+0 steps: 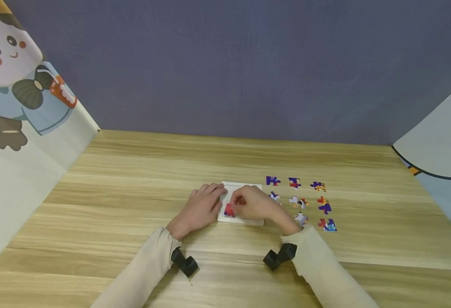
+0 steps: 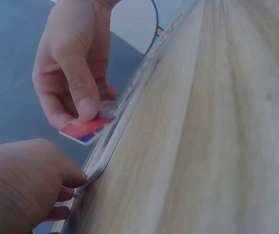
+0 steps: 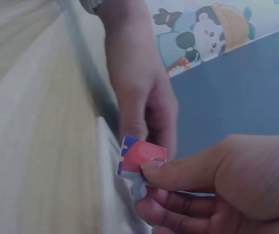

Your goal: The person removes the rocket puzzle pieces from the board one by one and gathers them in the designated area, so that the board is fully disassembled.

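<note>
A white puzzle tray (image 1: pixel 244 222) lies flat on the wooden table in the head view. My right hand (image 1: pixel 253 202) is over it and pinches a red, blue and grey jigsaw piece (image 3: pixel 142 157) between thumb and fingers. The right wrist view shows that piece tilted, just off the tray surface. My left hand (image 1: pixel 202 206) rests at the tray's left edge, its fingertips touching the rim (image 2: pixel 94 173) with fingers only loosely bent. In the head view my right hand hides part of the tray's inside.
Several loose jigsaw pieces lie in rough rows right of the tray, among them a purple one (image 1: pixel 273 181) and a blue and red one (image 1: pixel 328 225). My right forearm partly covers that area. A dark wall panel (image 1: pixel 240 68) stands behind the wooden table (image 1: pixel 133 179).
</note>
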A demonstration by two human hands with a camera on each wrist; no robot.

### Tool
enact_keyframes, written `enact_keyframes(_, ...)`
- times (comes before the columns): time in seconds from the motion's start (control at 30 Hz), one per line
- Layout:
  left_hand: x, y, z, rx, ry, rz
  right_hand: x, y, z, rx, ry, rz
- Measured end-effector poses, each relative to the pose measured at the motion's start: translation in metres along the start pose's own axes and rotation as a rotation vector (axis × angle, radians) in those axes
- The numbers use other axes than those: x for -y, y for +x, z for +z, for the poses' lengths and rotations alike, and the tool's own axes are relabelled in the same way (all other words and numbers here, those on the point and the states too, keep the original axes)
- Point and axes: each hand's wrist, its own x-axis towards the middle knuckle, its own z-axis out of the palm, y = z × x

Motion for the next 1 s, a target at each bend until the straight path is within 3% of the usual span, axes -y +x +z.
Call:
enact_keyframes(0.4, -0.002, 0.0, 0.0, 0.015, -0.008, -0.008, -0.003, -0.015, -0.027, -0.024, 0.012, 0.021)
enact_keyframes(0.73, -0.001, -0.001, -0.001, 0.015, -0.007, -0.012, -0.017, -0.039, -0.036, -0.093, 0.021, 0.081)
enact_keyframes(1.0, -0.001, -0.002, -0.001, 0.019, -0.032, -0.012, -0.03, -0.056, -0.043, -0.091, 0.009, 0.087)
